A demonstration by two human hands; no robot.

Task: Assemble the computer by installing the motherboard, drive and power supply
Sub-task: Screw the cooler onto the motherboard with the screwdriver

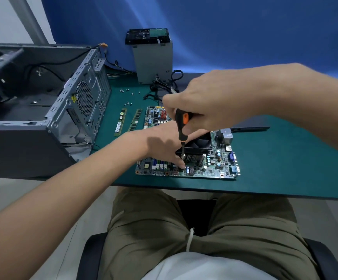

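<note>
Motherboard (210,171) lies flat on the counter (285,158) beside the open case (77,104), letting the right grip (210,102), clamped on the upright screwdriver (182,123), bear down on a cooler (197,147) screw while the left grip (164,145) steadies its tip, pinching or just touching I cannot tell.

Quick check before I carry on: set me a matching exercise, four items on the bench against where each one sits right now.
Things:
1. screwdriver
2. memory sticks
3. drive
4. loose screws

Places:
A. on top of the power supply
B. in the grip of the right hand, tip down at the cooler
C. flat on the mat, between the case and the motherboard
D. scattered on the mat beyond the memory sticks

Pairs: 1-B, 2-C, 3-A, 4-D
</note>
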